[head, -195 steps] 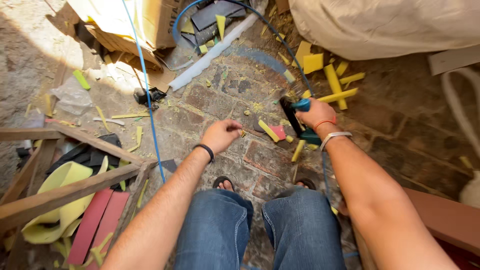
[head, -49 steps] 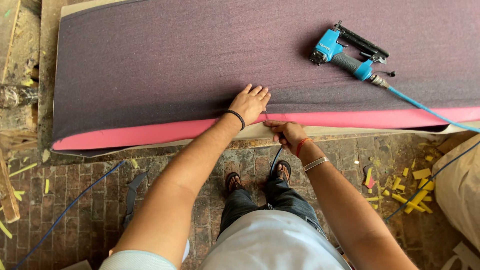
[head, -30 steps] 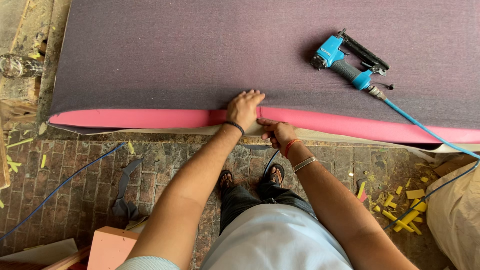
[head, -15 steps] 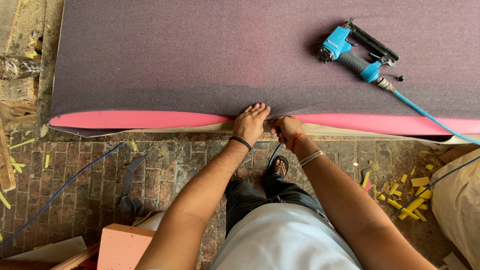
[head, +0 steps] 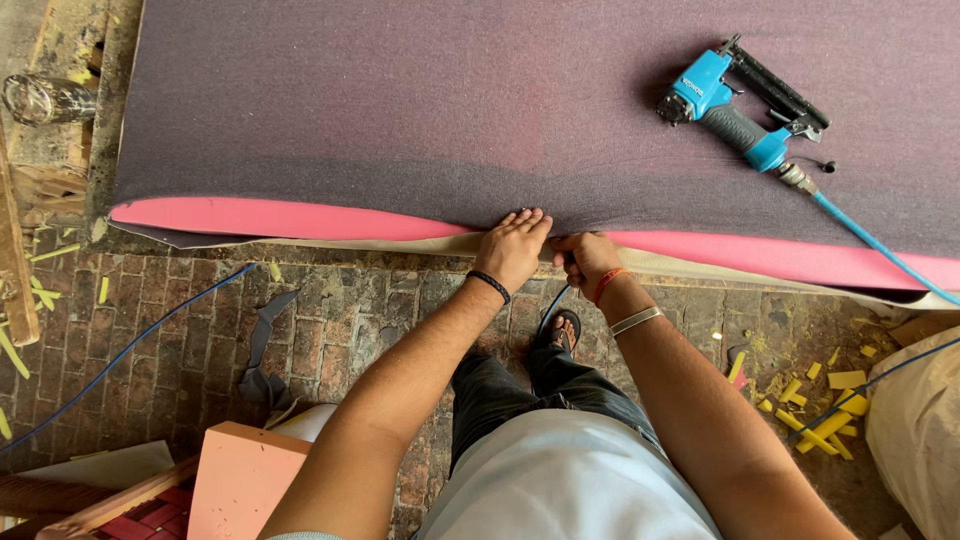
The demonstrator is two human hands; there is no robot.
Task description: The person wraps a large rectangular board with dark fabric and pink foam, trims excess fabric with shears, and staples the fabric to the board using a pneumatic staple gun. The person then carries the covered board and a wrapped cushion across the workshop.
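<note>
Both hands have slid a bit left along the edge since half a second back, and from where I'm watching they're now pressed close together. Nearest to me there's a salmon-coloured foam block (head: 245, 478) on the brick floor (head: 340, 320), with yellow foam scraps (head: 822, 405) off to the right. Then the left hand (head: 515, 245) lies flat, fingers together, pressing down on the edge of the dark purple fabric (head: 420, 110) right where it meets the pink foam (head: 270, 217). Just beside it, the right hand (head: 585, 255) is curled into a fist at that same fabric edge; looks like it's pinching the cloth, but I can't really tell what's inside. Farther back, well apart from both hands, the blue staple gun (head: 735, 108) lies on top of the fabric with its blue air hose (head: 880, 245) trailing off to the right.
</note>
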